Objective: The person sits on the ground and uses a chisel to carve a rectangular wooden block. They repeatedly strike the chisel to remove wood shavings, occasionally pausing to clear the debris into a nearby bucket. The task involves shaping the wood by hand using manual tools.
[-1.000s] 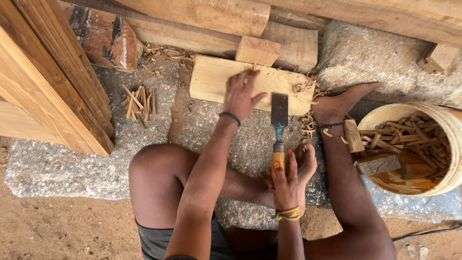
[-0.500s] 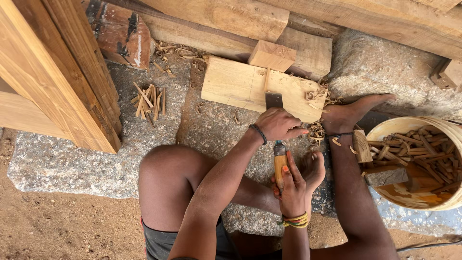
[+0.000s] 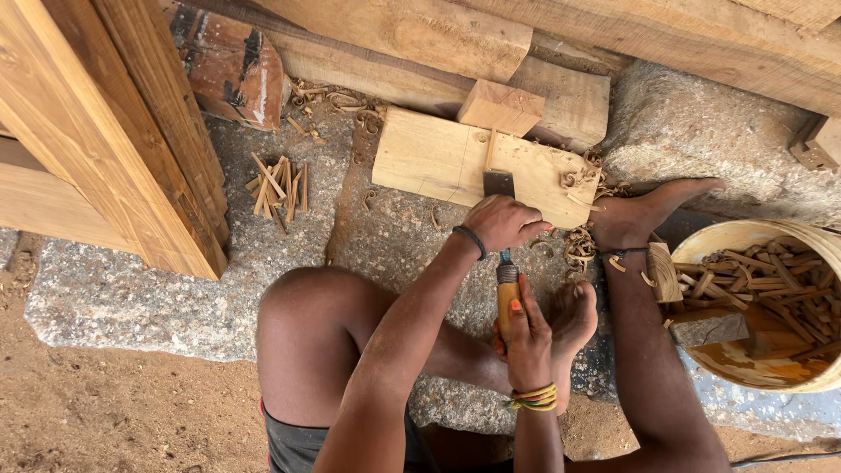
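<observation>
Left hand (image 3: 504,223) moving forward, now wrapping blade of chisel (image 3: 501,263), pressing tip onto board (image 3: 438,158). Right hand (image 3: 526,337) squeezing orange handle. Board lying on stone (image 3: 394,236), foot (image 3: 644,215) pushing against it.

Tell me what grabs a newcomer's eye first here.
Mid-frame, the left hand steadies a chisel blade on the pale board while the right hand grips its handle. At right, a bucket of wood scraps; a bare foot pins the board's corner.

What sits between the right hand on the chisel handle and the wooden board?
In the head view, the left hand gripping the chisel sits between the right hand and the board.
</observation>
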